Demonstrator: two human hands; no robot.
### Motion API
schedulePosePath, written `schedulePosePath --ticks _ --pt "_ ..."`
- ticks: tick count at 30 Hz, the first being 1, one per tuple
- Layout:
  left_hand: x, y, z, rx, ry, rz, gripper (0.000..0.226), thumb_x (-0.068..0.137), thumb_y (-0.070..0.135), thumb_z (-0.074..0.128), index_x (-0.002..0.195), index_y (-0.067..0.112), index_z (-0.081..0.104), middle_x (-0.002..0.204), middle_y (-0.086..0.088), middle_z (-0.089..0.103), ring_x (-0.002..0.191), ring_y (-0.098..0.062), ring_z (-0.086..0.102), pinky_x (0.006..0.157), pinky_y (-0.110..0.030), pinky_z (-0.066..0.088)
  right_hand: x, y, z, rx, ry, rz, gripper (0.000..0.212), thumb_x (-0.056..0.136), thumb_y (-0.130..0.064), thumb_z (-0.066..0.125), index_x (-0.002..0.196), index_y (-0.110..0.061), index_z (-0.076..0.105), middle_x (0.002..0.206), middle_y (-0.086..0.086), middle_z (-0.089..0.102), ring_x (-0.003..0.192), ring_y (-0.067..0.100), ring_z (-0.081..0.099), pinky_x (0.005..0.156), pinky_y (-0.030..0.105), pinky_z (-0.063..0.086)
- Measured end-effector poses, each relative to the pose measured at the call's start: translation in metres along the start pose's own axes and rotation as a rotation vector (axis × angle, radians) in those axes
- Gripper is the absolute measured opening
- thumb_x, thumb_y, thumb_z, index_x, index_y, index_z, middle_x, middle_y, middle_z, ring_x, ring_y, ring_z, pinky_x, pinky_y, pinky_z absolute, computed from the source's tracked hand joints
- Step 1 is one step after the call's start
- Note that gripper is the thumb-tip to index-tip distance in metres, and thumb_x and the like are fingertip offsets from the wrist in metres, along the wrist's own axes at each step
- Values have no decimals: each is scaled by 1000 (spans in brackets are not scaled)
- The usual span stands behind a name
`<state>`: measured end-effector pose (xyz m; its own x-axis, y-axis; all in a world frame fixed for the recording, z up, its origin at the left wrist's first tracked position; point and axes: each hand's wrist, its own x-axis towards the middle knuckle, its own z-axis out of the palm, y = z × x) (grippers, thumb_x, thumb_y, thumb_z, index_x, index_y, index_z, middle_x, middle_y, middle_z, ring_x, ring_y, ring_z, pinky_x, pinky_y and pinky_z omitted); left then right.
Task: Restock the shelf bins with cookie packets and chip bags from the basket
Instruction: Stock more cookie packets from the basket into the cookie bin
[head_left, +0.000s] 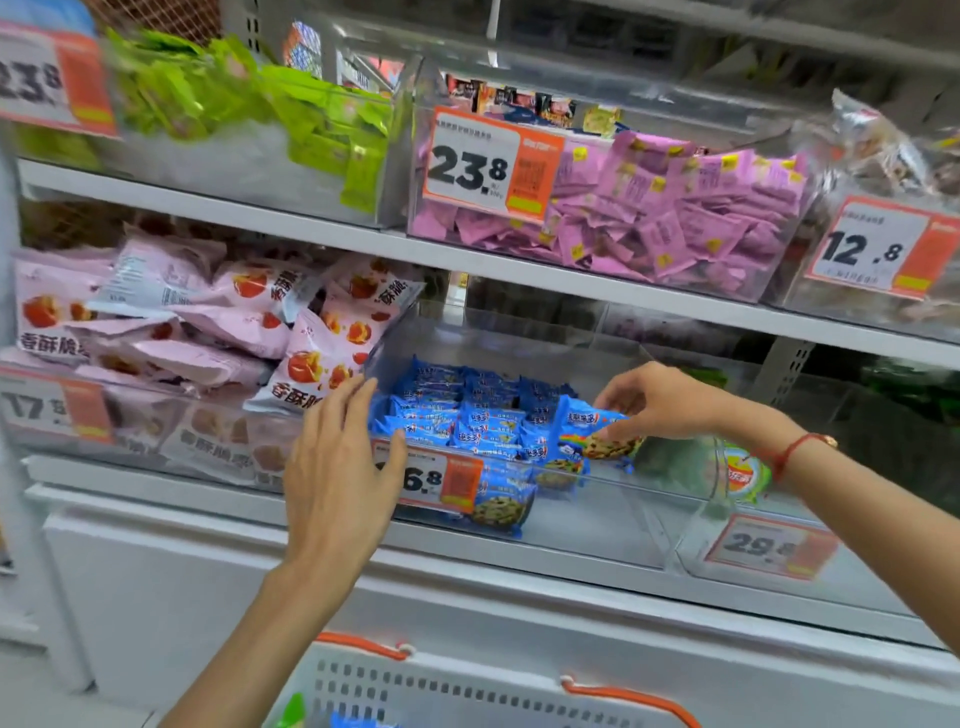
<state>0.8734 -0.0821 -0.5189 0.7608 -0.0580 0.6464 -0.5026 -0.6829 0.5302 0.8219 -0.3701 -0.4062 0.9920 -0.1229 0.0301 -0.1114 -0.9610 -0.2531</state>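
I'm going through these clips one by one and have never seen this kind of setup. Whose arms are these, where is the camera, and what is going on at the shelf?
There is no machine: a person wears a camera on the head, looking forward and down, so both arms are their own. It is one picture of a shop shelf. The right hand pinches a blue cookie packet over the clear bin that already holds more blue packets. The left hand is open, fingers straight, at the bin's front edge by its price tag. To the left lie pink snack bags. At the bottom, the white basket with orange handles is just visible.

White metal shelving (322, 236) — brightly lit
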Motion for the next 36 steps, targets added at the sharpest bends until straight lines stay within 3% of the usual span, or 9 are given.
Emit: schedulePosePath --ticks 5,9,15,19,23,30,32,36 --pt "0 1 0 16 -6 -21 54 90 32 58 138 12 46 142 0 44 127 -20 37 96 -38 42 14 2 33 -101 -95 0 26 72 -25 82 96 -19 73 73 -7 62 63 2 52 60 9 41" --pt "-1 1 0 10 -16 -16 52 91 32 57 138 12 47 143 0 44 126 -20 37 95 -37 43 22 -2 53 -151 -14 -25 24 73 -23 80 97 -22 73 75 -10 62 73 8 59 77 25 51" --pt "-3 1 3 17 -26 -39 51 93 33 55 138 13 46 145 0 40 128 -20 32 93 -39 43 19 -13 58 -347 75 -145 22 77 -31 77 98 -29 71 89 -8 49 82 12 47 67 27 38" --pt "-4 3 3 22 -41 -48 50 94 33 54 139 14 44 147 1 37 129 -18 28 90 -41 45 27 -17 55 -269 -33 -127 19 77 -16 75 96 -20 71 82 -5 61 76 14 54 69 24 43" --pt "-5 4 1 21 -55 -53 51 94 35 53 140 15 43 149 2 35 131 -20 28 91 -42 45 30 -19 58 -227 -81 -116 19 82 -5 68 99 -13 71 83 -7 58 80 11 54 78 24 46" --pt "-7 2 -1 3 -85 -24 58 94 39 52 144 15 37 153 2 31 136 -19 25 99 -43 41 27 -14 47 -118 -237 -38 34 87 -6 59 118 -18 67 97 -5 65 83 9 58 73 14 41" --pt "-9 2 -1 -8 -96 -20 60 93 40 52 145 14 35 155 1 27 139 -19 23 102 -44 38 25 -10 45 -53 -252 -26 35 89 -6 55 120 -19 66 107 -2 67 83 8 61 77 16 43" --pt "-12 4 0 -18 -80 -1 58 91 34 58 142 13 38 154 -2 28 139 -22 26 103 -46 38 11 -8 39 44 -232 -37 28 94 -11 52 119 -14 65 104 -5 62 85 7 59 78 17 43"
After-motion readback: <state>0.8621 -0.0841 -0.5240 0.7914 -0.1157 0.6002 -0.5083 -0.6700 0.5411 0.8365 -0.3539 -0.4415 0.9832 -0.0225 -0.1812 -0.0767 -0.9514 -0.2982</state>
